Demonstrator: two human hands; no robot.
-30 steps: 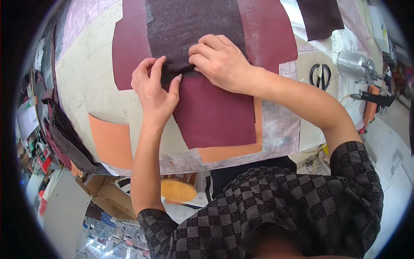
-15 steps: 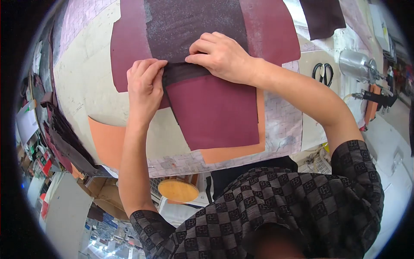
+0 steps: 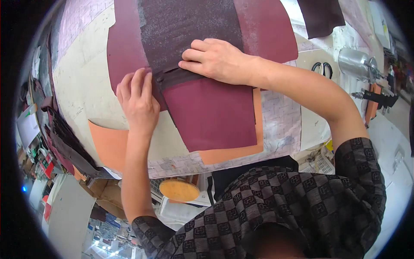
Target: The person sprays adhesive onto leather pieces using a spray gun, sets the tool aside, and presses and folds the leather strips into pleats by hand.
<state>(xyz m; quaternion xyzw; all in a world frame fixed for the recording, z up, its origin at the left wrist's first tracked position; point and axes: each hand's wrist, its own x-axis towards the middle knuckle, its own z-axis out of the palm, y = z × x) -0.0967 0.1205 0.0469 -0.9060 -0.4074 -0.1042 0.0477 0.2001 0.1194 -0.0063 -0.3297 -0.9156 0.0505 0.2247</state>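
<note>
Evidently, the step in hand is settling the dark fold. Left hand: at the maroon panel's ten o'clock, fingers loosely bent at the cloth's edge; grip cannot be told. Dark cloth: panel's twelve o'clock. Right hand: also twelve, fingers curled on the cloth, pinch unconfirmed. Next move calls for light, even pressure. Scissors: two o'clock.

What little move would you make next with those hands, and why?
I'd probably smooth the left end of the dark strip with the left hand: it looks rumpled there, right beside those fingertips, while the right hand is at the dark cloth farther along.
</note>
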